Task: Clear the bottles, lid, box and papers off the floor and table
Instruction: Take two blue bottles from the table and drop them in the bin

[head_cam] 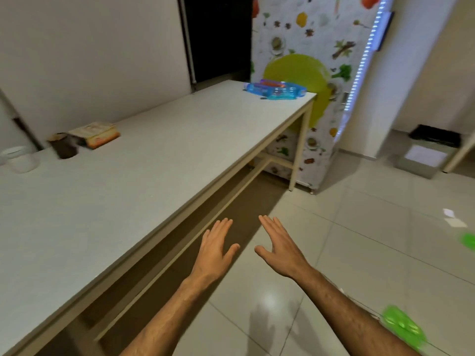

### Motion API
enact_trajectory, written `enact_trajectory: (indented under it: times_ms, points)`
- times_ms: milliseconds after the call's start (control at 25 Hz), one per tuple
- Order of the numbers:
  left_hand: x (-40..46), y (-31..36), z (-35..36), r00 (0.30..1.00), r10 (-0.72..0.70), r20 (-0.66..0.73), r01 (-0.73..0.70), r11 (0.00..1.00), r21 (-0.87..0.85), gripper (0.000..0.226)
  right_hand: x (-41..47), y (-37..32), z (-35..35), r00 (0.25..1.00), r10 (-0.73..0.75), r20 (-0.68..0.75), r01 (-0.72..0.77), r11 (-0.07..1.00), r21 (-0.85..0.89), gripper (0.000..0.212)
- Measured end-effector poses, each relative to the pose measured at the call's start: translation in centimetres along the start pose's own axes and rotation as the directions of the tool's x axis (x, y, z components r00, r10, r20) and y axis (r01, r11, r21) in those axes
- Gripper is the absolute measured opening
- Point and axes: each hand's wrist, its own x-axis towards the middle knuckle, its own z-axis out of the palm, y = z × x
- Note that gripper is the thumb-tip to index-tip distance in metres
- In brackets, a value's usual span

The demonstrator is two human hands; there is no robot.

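My left hand point(217, 246) and my right hand point(279, 246) are stretched out side by side above the floor beside the long white table point(144, 176), fingers straight, holding nothing. Blue plastic bottles point(276, 90) lie on the table's far corner. A flat box point(99, 134) sits near the wall on the table, next to a dark cup point(64, 147). White papers point(453, 218) lie on the tiled floor at the right. A green bottle point(403, 326) lies blurred on the floor by my right forearm. Another green thing point(468, 241) shows at the right edge.
A white lidded container point(19, 159) stands at the table's left end. A fridge with a food print point(308, 73) stands beyond the table. A grey bin with a black liner point(426, 152) stands at the far right by the wall.
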Motion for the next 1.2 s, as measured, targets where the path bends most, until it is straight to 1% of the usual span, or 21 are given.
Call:
enact_trajectory:
  times_ms: [80,200,400,520,640,760,840,1000,1200]
  points:
    - [4.1,2.2,2.1,0.997,0.062,0.037,-0.061,0.998,-0.023,0.067,1.3,3.0,-2.1,0.998,0.062,-0.029,-0.063,0.998,-0.012,0.078]
    - [9.6,4.1,4.6,0.99,0.12,0.074,-0.113,0.99,-0.088,0.067,4.5,6.5,-4.4,0.99,0.125,-0.063,-0.126,0.992,-0.023,0.078]
    - [20.2,3.3,7.3,0.976,0.182,0.116,-0.17,0.98,-0.104,0.068,12.2,11.3,-5.9,0.978,0.175,-0.112,-0.18,0.983,-0.037,0.08]
    - [27.2,2.7,7.6,0.969,0.195,0.153,-0.179,0.978,-0.112,0.069,17.6,13.6,-6.9,0.97,0.215,-0.111,-0.219,0.975,-0.031,0.081]
    - [33.3,2.3,7.5,0.959,0.232,0.162,-0.214,0.969,-0.12,0.068,22.8,15.3,-8.1,0.965,0.216,-0.15,-0.223,0.974,-0.03,0.081]
    - [38.0,1.8,7.4,0.963,0.208,0.171,-0.184,0.972,-0.145,0.068,27.8,16.4,-8.7,0.956,0.238,-0.168,-0.241,0.97,0.003,0.08]
    - [41.0,1.4,7.8,0.967,0.185,0.172,-0.156,0.973,-0.171,0.069,31.2,17.7,-9.5,0.961,0.227,-0.16,-0.233,0.972,-0.019,0.08]
    - [47.7,-0.2,9.4,0.983,0.097,0.154,-0.065,0.978,-0.2,0.068,38.0,22.2,-11.3,0.961,0.242,-0.137,-0.245,0.97,-0.005,0.08]
    - [57.6,0.2,10.7,0.992,0.019,0.121,0.006,0.979,-0.202,0.066,46.8,28.0,-14.5,0.969,0.214,-0.122,-0.215,0.977,0.008,0.079]
